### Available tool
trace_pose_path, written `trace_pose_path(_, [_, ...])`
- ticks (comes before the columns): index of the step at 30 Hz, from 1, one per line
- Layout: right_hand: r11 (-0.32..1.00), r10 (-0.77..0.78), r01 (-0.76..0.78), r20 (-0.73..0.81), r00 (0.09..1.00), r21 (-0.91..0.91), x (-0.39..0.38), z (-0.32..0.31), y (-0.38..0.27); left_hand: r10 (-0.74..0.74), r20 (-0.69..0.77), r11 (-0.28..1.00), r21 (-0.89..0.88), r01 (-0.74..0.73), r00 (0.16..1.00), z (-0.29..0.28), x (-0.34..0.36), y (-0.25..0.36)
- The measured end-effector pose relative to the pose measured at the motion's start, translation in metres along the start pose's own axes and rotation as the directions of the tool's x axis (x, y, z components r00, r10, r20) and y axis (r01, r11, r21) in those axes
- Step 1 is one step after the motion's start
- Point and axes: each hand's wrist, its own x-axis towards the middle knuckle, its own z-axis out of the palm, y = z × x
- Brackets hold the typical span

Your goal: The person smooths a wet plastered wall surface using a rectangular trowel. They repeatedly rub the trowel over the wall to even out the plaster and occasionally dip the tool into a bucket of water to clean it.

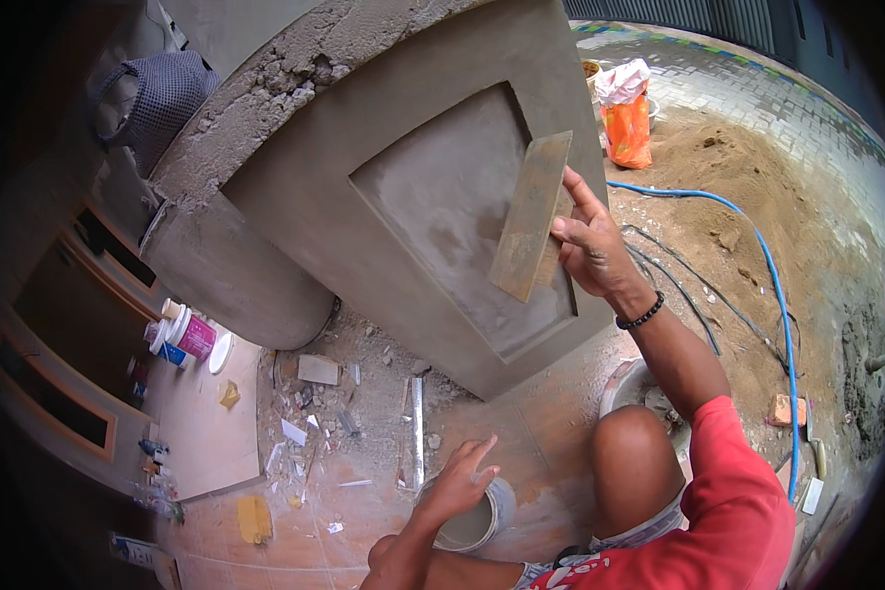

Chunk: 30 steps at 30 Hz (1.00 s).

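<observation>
View: The head camera is looking down on a person crouching before a grey cement structure.
Right hand (592, 244): It is closing around the right edge of a flat board (533, 211), thumb and fingers gripping it; a dark beaded bracelet (641, 313) is circling the wrist.
Board: It is slanting across the right side of a recessed panel (433, 187); whether it is touching the cement, the observer cannot tell.
Left hand (457, 484): It is hanging open and empty, fingers extended, above the rim of a bucket (505, 506).
Floor: Rubble (319, 370) and a pale metal strip (418, 433) are lying on the tiles below the structure.
Right side: A blue hose (777, 270) is curving past a sand heap (742, 177); an orange bag (627, 136) is standing near the heap.
Left side: Tubs (195, 337) are clustering near a round white lid (221, 353).
</observation>
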Motion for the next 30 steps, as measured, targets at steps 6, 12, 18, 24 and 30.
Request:
trace_pose_path(6, [0.974, -0.086, 0.085, -0.006, 0.996, 0.208, 0.045, 0.031, 0.044, -0.047, 0.007, 0.998, 0.049, 0.047, 0.999, -0.003, -0.009, -0.005])
trace_pose_path(12, [0.936, -0.195, 0.198, -0.040, 0.980, 0.291, 0.067, 0.048, 0.040, -0.064, 0.003, 0.997, 0.044, 0.064, 0.998, -0.008, -0.017, -0.004])
trace_pose_path(18, [0.911, -0.233, 0.237, -0.052, 0.971, 0.338, 0.082, 0.062, 0.038, -0.086, 0.006, 0.995, 0.053, 0.086, 0.996, -0.009, -0.022, 0.000])
trace_pose_path(24, [0.869, -0.228, 0.220, -0.035, 0.973, 0.443, 0.087, 0.078, 0.046, -0.072, 0.009, 0.996, 0.059, 0.071, 0.997, -0.009, -0.018, 0.003])
trace_pose_path(30, [0.897, -0.097, 0.050, 0.087, 0.991, 0.438, 0.067, 0.101, 0.064, -0.067, 0.027, 0.997, 0.043, 0.065, 0.997, -0.010, -0.014, 0.002])
